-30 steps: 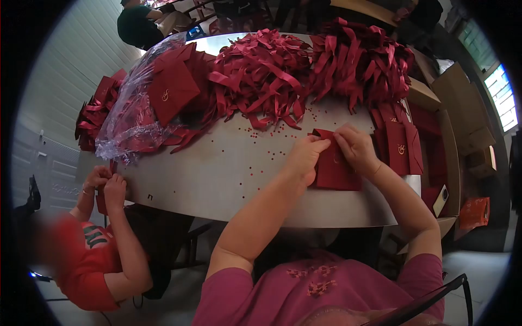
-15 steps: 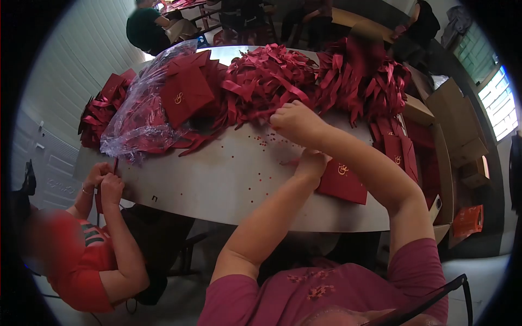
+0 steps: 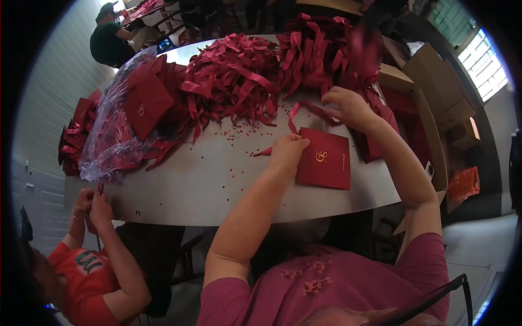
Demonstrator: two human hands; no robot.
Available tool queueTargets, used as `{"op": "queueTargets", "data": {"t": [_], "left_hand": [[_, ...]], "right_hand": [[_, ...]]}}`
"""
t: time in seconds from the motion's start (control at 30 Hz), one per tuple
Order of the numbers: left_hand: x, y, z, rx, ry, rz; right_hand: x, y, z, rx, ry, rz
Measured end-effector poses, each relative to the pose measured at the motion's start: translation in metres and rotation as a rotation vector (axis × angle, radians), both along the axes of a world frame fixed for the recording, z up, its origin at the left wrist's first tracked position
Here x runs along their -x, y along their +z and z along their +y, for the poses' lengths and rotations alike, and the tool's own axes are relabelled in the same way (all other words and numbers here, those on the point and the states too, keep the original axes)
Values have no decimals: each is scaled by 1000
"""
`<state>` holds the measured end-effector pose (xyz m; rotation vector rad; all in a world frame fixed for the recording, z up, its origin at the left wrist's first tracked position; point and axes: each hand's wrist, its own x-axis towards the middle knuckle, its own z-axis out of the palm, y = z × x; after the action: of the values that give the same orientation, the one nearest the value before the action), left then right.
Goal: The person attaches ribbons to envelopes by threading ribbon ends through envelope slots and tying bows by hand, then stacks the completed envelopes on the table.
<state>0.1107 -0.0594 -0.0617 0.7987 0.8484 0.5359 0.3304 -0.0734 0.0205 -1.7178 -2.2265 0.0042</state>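
Observation:
A flat red bag with a gold emblem (image 3: 324, 163) lies on the grey table (image 3: 212, 187) in front of me. At its upper left corner my left hand (image 3: 289, 152) has its fingers pinched on the bag and the base of a red ribbon. That ribbon (image 3: 309, 105) arches up from the corner toward my right hand (image 3: 348, 107), whose fingers are bent around its far part. A pointed red ribbon end (image 3: 263, 152) sticks out left of my left hand.
Heaps of red ribbons (image 3: 231, 76) line the table's far side. Red bags (image 3: 148, 103) and clear plastic (image 3: 109, 146) lie left. A co-worker in red (image 3: 103, 271) sits at left; cardboard boxes (image 3: 440, 87) stand right. Small red dots are scattered mid-table.
The view has shifted right. My right hand has moved from the ribbon heap to above the bag's right side, and the ribbon is now drawn out. The bag is more fully visible.

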Motion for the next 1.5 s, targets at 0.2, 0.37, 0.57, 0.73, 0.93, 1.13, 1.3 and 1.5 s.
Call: {"op": "queueTargets", "data": {"t": [0.2, 0.37, 0.57, 0.73, 0.93, 1.13, 1.3, 1.5], "left_hand": [[2, 0, 4, -20, -46, 47], [4, 15, -2, 154, 74, -66], [6, 14, 1, 195, 76, -37], [6, 16, -3, 91, 34, -73], [8, 30, -7, 93, -3, -93], [17, 32, 1, -66, -72, 127], [12, 31, -8, 68, 8, -15], [12, 31, -11, 143, 20, -123]], "right_hand": [[61, -16, 57, 61, 296, -132], [56, -34, 69, 169, 537, -54], [30, 4, 26, 313, 68, 1009], [8, 53, -47, -26, -176, 860], [44, -34, -72, 23, -223, 807], [60, -82, -69, -97, -346, 1091], [56, -77, -69, -238, -262, 912], [56, -76, -69, -188, -189, 1119]]}}
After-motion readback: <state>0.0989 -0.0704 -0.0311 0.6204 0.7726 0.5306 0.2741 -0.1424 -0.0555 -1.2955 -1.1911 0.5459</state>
